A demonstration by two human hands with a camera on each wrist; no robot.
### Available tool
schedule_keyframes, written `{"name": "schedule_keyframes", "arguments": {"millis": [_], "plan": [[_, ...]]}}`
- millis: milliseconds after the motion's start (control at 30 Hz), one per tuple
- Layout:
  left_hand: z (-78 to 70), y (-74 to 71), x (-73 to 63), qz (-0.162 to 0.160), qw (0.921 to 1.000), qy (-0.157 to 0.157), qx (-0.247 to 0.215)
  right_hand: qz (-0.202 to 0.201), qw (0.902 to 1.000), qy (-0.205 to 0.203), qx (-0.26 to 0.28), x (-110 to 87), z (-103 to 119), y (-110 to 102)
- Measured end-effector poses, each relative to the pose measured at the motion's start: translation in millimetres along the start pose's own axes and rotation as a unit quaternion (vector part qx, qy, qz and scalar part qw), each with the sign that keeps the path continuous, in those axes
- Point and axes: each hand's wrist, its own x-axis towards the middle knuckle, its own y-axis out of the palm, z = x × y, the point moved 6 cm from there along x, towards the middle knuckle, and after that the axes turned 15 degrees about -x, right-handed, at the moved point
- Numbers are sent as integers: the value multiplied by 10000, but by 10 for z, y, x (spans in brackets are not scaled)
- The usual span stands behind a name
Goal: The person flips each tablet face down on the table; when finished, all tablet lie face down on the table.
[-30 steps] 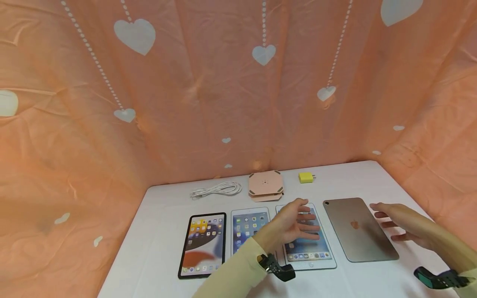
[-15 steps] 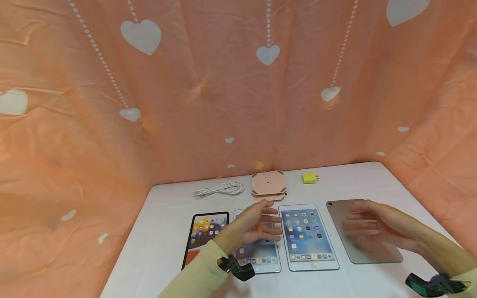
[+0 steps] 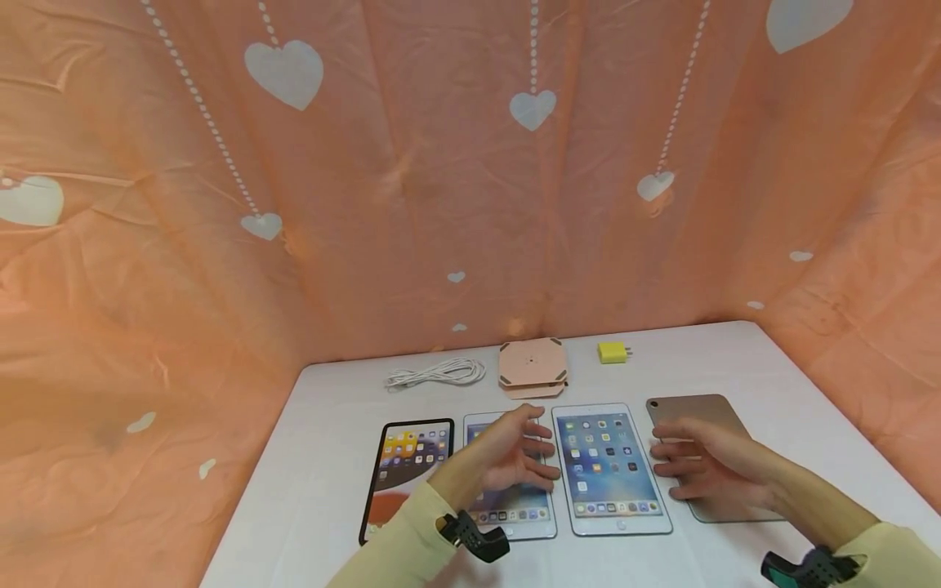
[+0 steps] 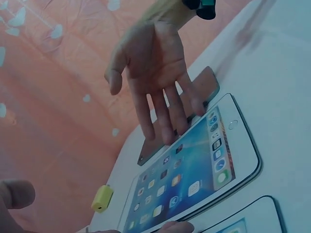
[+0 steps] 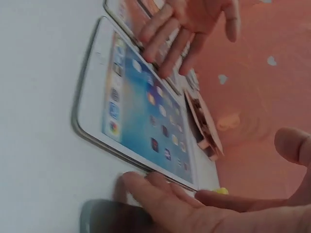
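Between my hands lies a white-framed tablet (image 3: 610,465), screen up and lit with app icons. My left hand (image 3: 510,453) is over a second white-framed tablet (image 3: 515,527), partly covering it, thumb up and fingers extended toward the first tablet. To the right, my right hand (image 3: 716,465) extends over a bronze tablet (image 3: 706,404) that lies back side up. Its fingers point at the middle tablet's right edge; in the right wrist view the fingertips (image 5: 133,182) are close beside that edge, and contact is unclear. Neither hand holds anything.
A black-framed tablet (image 3: 404,465) lies at the left of the row. Behind the tablets are a coiled white cable (image 3: 437,373), a folded pink stand (image 3: 532,363) and a yellow charger plug (image 3: 612,352). An orange curtain (image 3: 412,204) with hearts hangs around the white table (image 3: 294,490).
My left hand has moved left from over the middle tablet to the one beside it. My right hand has come left across the bronze tablet. The tablets keep their places.
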Motion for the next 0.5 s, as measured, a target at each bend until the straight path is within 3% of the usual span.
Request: {"name": "schedule_keyframes", "arguments": {"millis": [233,500], "plan": [[70,45,17,15,10000,20,52,-171,9988,191,417,59,-38,114],[150,230,69,-367,9991,225,-47,-357,9973,389,502,57,0,197]]}}
